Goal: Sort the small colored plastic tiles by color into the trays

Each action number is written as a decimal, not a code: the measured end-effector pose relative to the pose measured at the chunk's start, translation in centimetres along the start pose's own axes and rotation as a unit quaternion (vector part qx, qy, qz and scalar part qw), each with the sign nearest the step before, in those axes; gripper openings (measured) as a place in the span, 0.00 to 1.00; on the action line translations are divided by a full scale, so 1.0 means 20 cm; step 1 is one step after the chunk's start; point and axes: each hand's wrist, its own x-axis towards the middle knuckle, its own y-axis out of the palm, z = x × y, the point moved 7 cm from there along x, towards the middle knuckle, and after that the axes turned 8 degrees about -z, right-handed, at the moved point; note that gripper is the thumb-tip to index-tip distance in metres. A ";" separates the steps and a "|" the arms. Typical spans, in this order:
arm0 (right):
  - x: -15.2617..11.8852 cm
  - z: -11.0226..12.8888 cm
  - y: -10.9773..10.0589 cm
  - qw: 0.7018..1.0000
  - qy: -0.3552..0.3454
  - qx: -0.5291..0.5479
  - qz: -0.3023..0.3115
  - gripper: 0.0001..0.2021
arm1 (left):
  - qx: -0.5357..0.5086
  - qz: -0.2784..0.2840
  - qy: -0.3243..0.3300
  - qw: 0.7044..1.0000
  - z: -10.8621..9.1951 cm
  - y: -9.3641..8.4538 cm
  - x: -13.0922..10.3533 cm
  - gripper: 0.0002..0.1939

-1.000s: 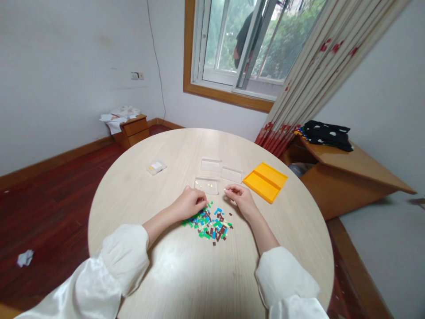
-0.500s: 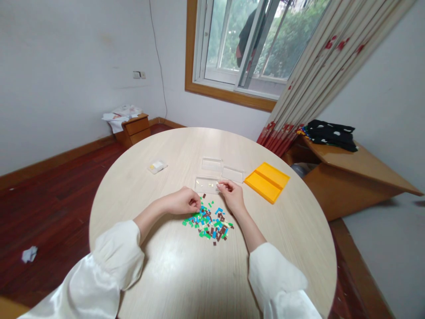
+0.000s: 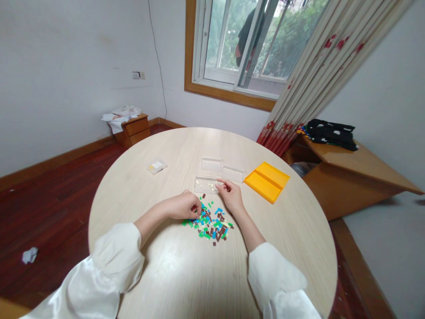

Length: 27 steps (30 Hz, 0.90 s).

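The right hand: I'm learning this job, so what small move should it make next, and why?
The right hand should probably reach to the pile for a pale piece, if its fingers are free (I can't tell): it is at the right end of a clear box, where several pale pieces lie, and more show in the pile.

Both arms wear off-white, satiny sleeves. The left sleeve [image 3: 118,252] swells into a rounded puff that draws in on the forearm, with soft creases; over the round table's [image 3: 186,279] near left edge the cloth catches a bright sheen. The right sleeve [image 3: 277,270] balloons likewise, more matte, with a glossier fold farther up. The cuffs look gathered, perhaps elastic, though that is hard to make out. The left hand [image 3: 189,205] and right hand [image 3: 230,193] are bare.
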 end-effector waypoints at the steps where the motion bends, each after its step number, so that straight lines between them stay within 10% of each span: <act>1: 0.00 0.00 0.00 1.000 -0.001 0.000 0.000 0.21 | 0.008 -0.004 0.003 1.000 -0.01 0.00 0.00 0.08; 27: -0.01 0.01 -0.01 1.000 -0.014 -0.014 -0.007 0.19 | 0.056 0.006 -0.017 0.998 -0.09 0.01 0.00 0.07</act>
